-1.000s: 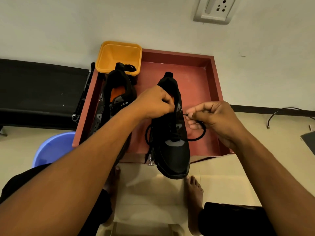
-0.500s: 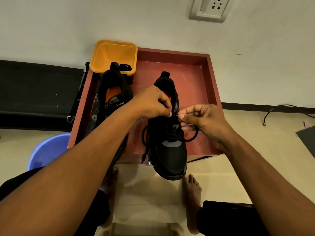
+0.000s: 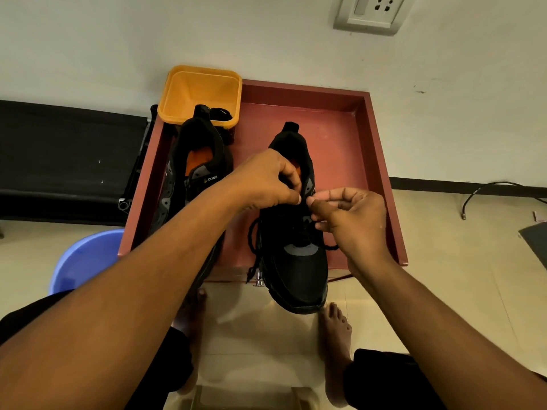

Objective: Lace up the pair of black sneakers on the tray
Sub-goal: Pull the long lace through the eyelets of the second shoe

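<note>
1. On the red tray (image 3: 381, 173), near its middle, the right sneaker (image 3: 299, 273) stands with its heel toward the wall and its toe overhanging the tray's near edge.
2. The left hand (image 3: 263, 179) has its fingers curled and grips this sneaker's upper beside the tongue opening.
3. The right hand (image 3: 352, 217) pinches the black lace (image 3: 254, 238) between thumb and forefinger, just beside the left hand's fingertips. A loop of lace shows under this hand, and another length hangs down the shoe's left side.
4. The left sneaker (image 3: 195, 149) lies along the tray's left side with its orange insole showing. The left forearm partly hides it.
5. A yellow tub (image 3: 201, 90) sits at the tray's far left corner, just behind that sneaker's heel.
6. A blue basin (image 3: 85, 258) stands on the floor left of the tray, a bare foot (image 3: 336, 329) rests below the overhanging toe, and a wall socket (image 3: 370, 13) is mounted above.
</note>
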Motion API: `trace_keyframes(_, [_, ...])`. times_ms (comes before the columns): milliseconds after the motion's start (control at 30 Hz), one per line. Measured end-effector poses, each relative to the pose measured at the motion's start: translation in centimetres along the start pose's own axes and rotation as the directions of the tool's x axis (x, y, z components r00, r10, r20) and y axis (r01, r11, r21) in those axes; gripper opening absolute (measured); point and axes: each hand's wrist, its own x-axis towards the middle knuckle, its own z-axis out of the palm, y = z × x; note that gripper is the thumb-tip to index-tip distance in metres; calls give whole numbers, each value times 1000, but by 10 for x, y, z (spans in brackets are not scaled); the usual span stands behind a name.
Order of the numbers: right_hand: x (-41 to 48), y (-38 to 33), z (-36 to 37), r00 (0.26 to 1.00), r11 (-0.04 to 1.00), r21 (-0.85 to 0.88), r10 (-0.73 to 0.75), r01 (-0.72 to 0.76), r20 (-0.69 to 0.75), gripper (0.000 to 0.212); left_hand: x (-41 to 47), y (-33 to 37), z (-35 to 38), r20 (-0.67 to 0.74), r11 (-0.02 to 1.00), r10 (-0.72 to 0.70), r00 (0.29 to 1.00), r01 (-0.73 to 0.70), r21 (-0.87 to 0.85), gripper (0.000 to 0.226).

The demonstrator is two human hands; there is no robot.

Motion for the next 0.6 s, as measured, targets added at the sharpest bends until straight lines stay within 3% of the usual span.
trace_keyframes(300, [-1, -1, -1, 999, 999, 38, 24, -25, 30, 3, -1, 3, 3, 15, 998, -8, 1000, 8, 57, 9])
trace_keyframes(400, [12, -11, -11, 986, 994, 14, 104, -106, 127, 19, -1, 4, 5, 27, 996, -21, 999, 18, 88, 9])
trace_keyframes(500, [26, -19, -20, 970, 989, -115, 119, -95, 214, 45, -3, 8, 12, -6, 995, -32, 999, 32, 99, 7])
trace_keyframes(600, [39, -23, -22, 954, 978, -177, 155, -111, 256, 48, -5, 11, 24, -92, 997, -21, 996, 28, 78, 11])
